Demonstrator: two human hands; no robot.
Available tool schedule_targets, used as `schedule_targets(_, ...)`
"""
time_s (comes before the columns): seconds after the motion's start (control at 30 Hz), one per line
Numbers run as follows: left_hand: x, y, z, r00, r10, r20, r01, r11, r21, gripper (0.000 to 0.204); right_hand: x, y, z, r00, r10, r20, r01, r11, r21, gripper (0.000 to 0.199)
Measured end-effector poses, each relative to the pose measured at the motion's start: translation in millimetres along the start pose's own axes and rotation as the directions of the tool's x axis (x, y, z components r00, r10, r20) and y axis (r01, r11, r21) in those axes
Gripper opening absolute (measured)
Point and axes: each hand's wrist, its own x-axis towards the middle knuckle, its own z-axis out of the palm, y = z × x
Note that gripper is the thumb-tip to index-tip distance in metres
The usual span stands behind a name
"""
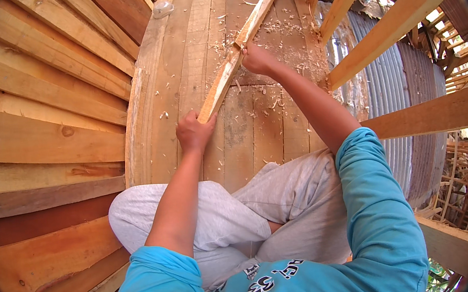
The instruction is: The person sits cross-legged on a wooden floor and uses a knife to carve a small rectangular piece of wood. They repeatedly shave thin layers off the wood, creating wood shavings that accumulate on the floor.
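Wooden bar (222, 86) held; cropped above

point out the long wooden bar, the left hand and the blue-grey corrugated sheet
Long wooden bar (228, 75): head view, top face of its nearer part.
Left hand (193, 131): head view, back of the hand.
Blue-grey corrugated sheet (383, 89): head view, ridged face.

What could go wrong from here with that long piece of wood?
The left hand and right hand are bare on the wooden pole, so a splinter seems possible. Both grip its near half, so the far end might swing if either slips. Loose shavings litter the floorboards and could make footing slippery on standing up.
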Motion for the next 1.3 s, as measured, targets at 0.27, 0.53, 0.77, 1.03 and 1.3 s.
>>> schedule_targets(0.27,0.1,5.7,-1.3,1.0,0.011,-0.01,-0.011,1.0,-0.014,0.043,-5.6,-5.8,-17.0,0.995,0.042,0.092,-0.037,0.998,-0.051,0.048)
schedule_targets(0.53,-1.2,-1.1,-2.2,1.0,0.003,-0.009,-0.003,1.0,-0.004,0.045,-28.6,-32.2,-6.2,0.986,0.152,0.074,-0.147,0.987,-0.072,0.069)
schedule_targets(0.77,0.6,5.6,3.1,1.0,0.019,-0.015,-0.02,1.0,-0.021,0.046,-1.2,4.3,16.7,0.916,0.315,0.248,-0.377,0.889,0.26,0.066)
schedule_targets(1.03,-1.1,-4.0,3.6,1.0,0.002,-0.028,-0.002,1.0,-0.007,0.046,-16.1,-32.3,-45.2,0.694,0.017,0.72,-0.415,0.826,0.381,0.06)
schedule_targets(1.3,0.4,3.4,0.7,1.0,0.001,-0.01,-0.001,1.0,0.0,0.047,15.3,-4.0,-132.7,0.847,-0.279,0.451,-0.23,0.573,0.786,0.061)
